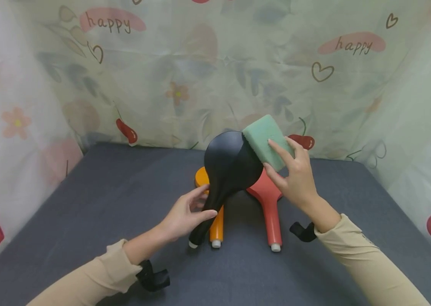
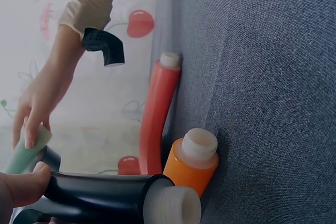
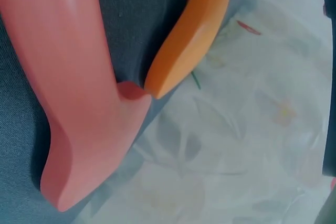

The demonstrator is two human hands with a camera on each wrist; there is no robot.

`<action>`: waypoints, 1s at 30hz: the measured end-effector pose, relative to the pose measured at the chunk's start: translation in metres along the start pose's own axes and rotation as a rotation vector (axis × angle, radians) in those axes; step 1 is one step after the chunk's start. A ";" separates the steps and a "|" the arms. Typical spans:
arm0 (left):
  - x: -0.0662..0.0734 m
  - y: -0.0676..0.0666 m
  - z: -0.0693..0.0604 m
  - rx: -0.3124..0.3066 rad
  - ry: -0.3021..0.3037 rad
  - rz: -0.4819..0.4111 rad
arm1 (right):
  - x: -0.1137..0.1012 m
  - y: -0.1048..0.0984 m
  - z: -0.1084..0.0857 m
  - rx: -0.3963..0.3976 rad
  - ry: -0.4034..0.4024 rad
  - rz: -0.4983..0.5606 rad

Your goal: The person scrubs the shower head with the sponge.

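My left hand grips the handle of a black shower head, thumb in front and fingers behind. The shower head is raised and tilted, its round head toward the upper right and its white threaded end low on the left. A green sponge is pinched in my right hand, against or very near the right rim of the round head. Behind and below, an orange shower head is partly covered by the black one. To its right lies a red shower head.
A dark grey cloth covers the table. Printed curtains enclose its back and sides. Black curved pieces hang at both wrists, one by the left cuff and one by the right cuff.
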State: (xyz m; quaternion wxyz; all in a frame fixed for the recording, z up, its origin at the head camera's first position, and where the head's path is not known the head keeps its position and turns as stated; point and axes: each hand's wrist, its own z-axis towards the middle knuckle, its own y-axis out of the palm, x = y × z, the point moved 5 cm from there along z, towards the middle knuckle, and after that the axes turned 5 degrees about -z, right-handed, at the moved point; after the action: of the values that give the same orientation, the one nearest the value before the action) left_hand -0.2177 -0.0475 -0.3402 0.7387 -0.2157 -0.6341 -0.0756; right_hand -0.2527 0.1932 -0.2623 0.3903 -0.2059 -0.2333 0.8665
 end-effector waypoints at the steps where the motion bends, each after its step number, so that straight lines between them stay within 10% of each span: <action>1: 0.001 0.000 0.000 -0.002 0.003 0.005 | 0.001 0.000 0.000 0.004 0.014 0.003; 11: 0.001 0.000 0.000 0.008 0.012 0.031 | -0.016 0.004 0.002 0.001 -0.082 0.035; 21: 0.001 0.002 0.000 0.015 0.020 0.087 | -0.006 -0.001 0.012 0.020 0.040 0.027; 30: 0.000 0.003 -0.001 0.009 0.029 0.111 | -0.028 0.005 0.012 0.020 -0.126 -0.031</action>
State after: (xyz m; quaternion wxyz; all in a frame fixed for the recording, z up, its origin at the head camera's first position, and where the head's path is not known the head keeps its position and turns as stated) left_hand -0.2157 -0.0448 -0.3411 0.7519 -0.2461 -0.6106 -0.0348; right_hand -0.2447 0.1660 -0.2509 0.3900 -0.1434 -0.2521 0.8739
